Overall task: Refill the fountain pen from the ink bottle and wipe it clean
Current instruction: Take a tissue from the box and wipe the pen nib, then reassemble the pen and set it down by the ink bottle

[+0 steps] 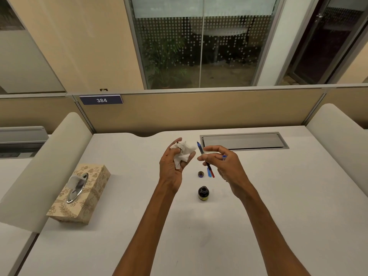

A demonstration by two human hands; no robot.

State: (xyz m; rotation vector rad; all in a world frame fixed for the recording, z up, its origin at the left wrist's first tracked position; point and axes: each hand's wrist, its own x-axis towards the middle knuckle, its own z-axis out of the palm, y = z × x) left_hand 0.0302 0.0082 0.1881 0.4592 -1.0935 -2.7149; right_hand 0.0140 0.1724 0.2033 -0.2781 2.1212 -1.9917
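The right hand (221, 162) pinches the fountain pen (200, 149) between thumb and forefinger, nib up, just right of the left hand (173, 162), whose fingers curl round a crumpled tissue (184, 154). The open ink bottle (203, 193) stands below and between both hands, its cap (200, 174) nearer them

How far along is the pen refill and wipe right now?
Ink bottle stands open, its cap off on the desk, so filling is probably done. In hand: right hand holds the pen nib-up, left hand grips a crumpled tissue. Left: wiping the pen, capping the bottle.
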